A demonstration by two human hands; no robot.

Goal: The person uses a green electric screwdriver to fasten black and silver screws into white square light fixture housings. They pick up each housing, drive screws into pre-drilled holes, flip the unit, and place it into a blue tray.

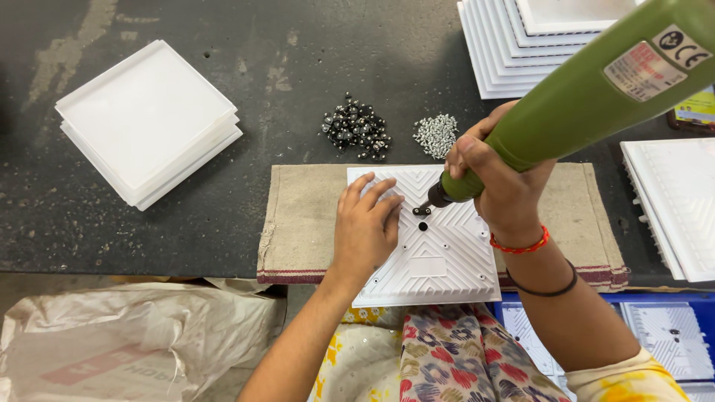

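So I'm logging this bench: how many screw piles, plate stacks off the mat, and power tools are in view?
Screw piles: 2, dark and silver
White plate stacks: 3, left, top right, right edge
Green electric screwdriver: 1
Total: 6

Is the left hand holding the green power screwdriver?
No. The left hand lies flat on the white ribbed panel, while the right hand grips the green power screwdriver.
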